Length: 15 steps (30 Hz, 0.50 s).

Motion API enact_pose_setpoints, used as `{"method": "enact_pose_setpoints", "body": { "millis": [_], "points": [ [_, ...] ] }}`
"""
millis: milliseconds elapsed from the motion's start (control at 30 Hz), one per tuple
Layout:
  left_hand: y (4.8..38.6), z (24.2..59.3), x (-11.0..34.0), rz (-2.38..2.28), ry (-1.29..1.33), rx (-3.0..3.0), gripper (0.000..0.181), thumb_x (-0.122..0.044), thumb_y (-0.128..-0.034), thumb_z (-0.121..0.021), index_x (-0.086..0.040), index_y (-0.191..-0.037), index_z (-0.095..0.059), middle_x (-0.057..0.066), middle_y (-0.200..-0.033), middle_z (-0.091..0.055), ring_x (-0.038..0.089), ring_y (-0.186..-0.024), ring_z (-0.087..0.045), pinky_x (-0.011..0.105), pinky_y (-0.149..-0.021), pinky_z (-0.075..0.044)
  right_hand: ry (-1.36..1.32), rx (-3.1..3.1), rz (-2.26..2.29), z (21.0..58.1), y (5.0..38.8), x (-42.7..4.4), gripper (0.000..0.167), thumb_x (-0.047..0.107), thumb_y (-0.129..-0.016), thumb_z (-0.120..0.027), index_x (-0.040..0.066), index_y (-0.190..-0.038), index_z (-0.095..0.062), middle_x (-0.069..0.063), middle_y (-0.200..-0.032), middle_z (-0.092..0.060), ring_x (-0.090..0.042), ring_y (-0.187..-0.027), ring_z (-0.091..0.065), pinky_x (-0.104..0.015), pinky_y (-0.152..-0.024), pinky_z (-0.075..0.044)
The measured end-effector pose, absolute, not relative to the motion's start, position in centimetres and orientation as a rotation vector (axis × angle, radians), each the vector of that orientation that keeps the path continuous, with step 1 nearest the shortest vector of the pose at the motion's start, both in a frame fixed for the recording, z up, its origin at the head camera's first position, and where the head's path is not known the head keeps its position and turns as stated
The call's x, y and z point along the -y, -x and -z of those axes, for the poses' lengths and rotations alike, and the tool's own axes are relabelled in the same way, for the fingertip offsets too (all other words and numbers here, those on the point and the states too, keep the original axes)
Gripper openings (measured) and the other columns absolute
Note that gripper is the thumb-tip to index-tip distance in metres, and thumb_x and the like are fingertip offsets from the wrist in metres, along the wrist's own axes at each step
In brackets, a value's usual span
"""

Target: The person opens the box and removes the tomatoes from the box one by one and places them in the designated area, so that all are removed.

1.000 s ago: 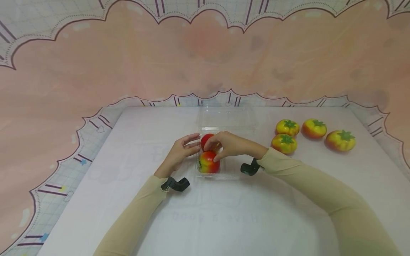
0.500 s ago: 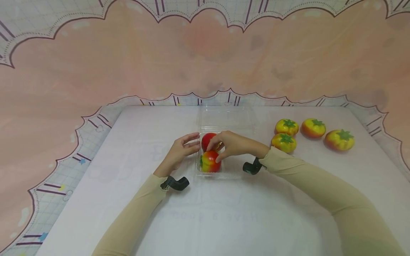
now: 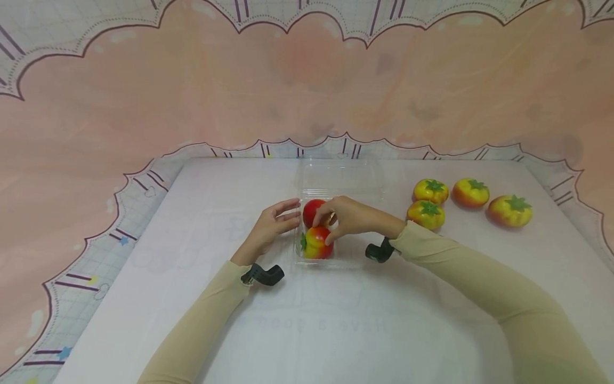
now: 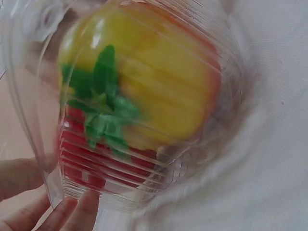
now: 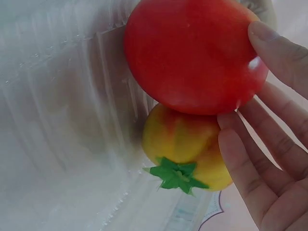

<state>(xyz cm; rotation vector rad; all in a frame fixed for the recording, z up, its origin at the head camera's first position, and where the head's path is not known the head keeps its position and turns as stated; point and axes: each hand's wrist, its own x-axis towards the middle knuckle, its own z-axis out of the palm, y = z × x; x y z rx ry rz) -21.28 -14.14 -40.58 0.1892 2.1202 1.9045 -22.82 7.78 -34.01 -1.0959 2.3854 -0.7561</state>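
In the head view, two red and yellow toy tomatoes sit in the left half of a clear plastic clamshell box (image 3: 352, 263). My right hand (image 3: 352, 216) pinches the near tomato (image 3: 315, 246) between thumb and fingers. This tomato lies on its side, green stem leaves facing left. Behind it, the far tomato (image 3: 311, 211) is partly covered by my right fingers; its leaves (image 5: 178, 174) show in the right wrist view. My left hand (image 3: 273, 226) is at the box's left side, fingers extended. In the left wrist view, its fingertips (image 4: 86, 204) touch the clear wall.
The box's transparent lid (image 3: 340, 175) stands open toward the back. Right of the box, several more toy tomatoes sit leaves up, among them one in front (image 3: 426, 214) and one farthest right (image 3: 509, 211). All of it rests on a white table (image 3: 307, 330).
My right hand has shifted slightly right with the near tomato, which has turned so more of its green leaves show on the left. My left hand has stayed in place.
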Motion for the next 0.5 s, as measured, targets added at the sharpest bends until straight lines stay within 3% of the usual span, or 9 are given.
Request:
{"method": "enact_pose_setpoints", "body": {
  "millis": [500],
  "points": [
    [21.2, 40.5, 14.1, -1.916, -0.221, -2.113, 0.055, -0.003, -0.0901, -0.058, -0.002, -0.141, -0.038, 0.018, -0.147, -0.038, 0.035, -0.131, -0.045, 0.035, -0.099, -0.046, 1.117, -2.324, 0.763, 34.3, 23.7, -9.6, 0.039, 0.005, -0.074, -0.077, 0.007, -0.112, -0.067, -0.009, -0.116, -0.067, -0.023, -0.103, -0.064, -0.035, -0.089, -0.056]
  ]
}}
